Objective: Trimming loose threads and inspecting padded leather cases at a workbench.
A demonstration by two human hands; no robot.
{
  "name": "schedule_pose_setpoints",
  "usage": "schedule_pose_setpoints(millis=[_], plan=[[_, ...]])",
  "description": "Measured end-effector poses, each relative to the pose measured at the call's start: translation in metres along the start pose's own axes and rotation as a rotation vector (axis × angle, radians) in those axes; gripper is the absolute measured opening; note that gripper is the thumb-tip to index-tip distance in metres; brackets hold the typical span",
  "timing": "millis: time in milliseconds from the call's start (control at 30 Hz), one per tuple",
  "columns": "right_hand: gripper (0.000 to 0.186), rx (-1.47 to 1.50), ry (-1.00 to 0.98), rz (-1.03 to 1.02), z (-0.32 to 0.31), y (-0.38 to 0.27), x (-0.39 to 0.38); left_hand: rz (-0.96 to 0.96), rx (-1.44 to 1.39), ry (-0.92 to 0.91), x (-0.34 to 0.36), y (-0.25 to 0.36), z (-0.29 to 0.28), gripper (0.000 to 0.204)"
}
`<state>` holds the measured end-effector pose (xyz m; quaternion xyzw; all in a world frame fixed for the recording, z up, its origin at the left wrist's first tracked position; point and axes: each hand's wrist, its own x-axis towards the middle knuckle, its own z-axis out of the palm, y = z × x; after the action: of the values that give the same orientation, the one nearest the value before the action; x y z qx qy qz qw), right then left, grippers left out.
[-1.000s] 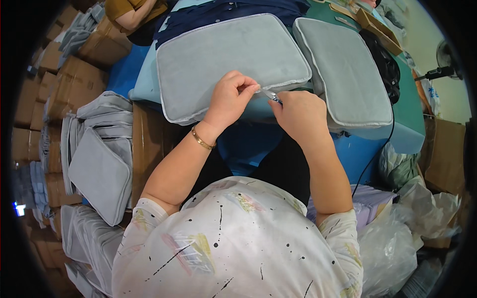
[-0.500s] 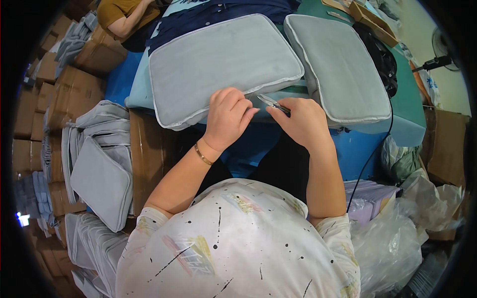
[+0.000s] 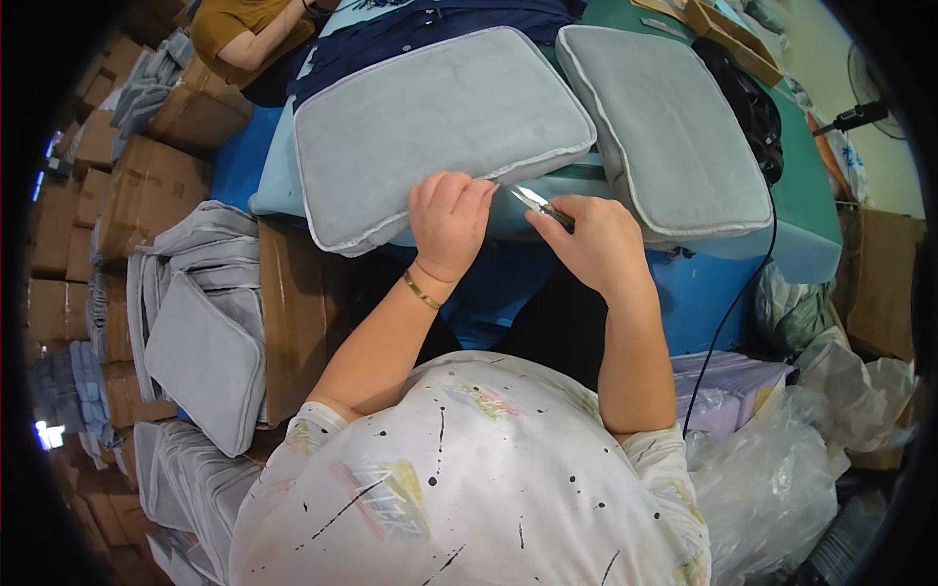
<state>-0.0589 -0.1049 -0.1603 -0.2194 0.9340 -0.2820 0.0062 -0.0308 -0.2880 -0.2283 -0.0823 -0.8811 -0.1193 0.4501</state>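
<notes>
A large grey rectangular cushion [image 3: 440, 117] with a pale piped edge lies near the front of the table. My left hand [image 3: 449, 220] is at its front edge, fingers curled and pinched on the seam. My right hand [image 3: 591, 239] grips small metal scissors [image 3: 531, 199], whose blades point left toward my left fingertips at the cushion's edge. A second grey cushion [image 3: 664, 132] lies to the right, close beside the first.
Dark blue fabric [image 3: 410, 29], a black bag [image 3: 752, 127] and a wooden box [image 3: 743, 44] lie on the table [image 3: 811, 220]. Another person [image 3: 244, 39] is at upper left. Stacked grey covers [image 3: 205, 361], cartons [image 3: 156, 186] and plastic bags [image 3: 752, 498] surround me. A fan [image 3: 860, 117] stands right.
My left hand has moved lower, its fingers now turned more upright and curled at the edge. The scissors sit a little further left and their blades show more. The cushion appears slightly shifted left.
</notes>
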Motion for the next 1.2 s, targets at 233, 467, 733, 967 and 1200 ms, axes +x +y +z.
schedule_pose_setpoints(millis=[233,467,733,967,1200], plan=[[0.032,-0.046,-0.093,-0.022,-0.002,-0.011,0.013,0.03,-0.052,-0.005,0.001,-0.004,-0.008,0.019],[0.031,-0.135,-0.092,-0.057,-0.002,-0.013,0.019,0.039,-0.049,-0.04,-0.003,-0.004,-0.009,0.018],[0.029,-0.176,-0.084,-0.105,0.002,-0.015,0.023,0.025,-0.079,-0.012,-0.001,-0.003,-0.009,0.018],[0.028,-0.144,-0.059,-0.145,-0.006,-0.017,0.014,0.034,-0.109,-0.07,-0.001,-0.007,-0.013,0.018],[0.024,0.852,0.004,0.055,0.033,0.027,-0.031,0.117,-0.351,-0.385,-0.061,-0.016,-0.062,0.021]])
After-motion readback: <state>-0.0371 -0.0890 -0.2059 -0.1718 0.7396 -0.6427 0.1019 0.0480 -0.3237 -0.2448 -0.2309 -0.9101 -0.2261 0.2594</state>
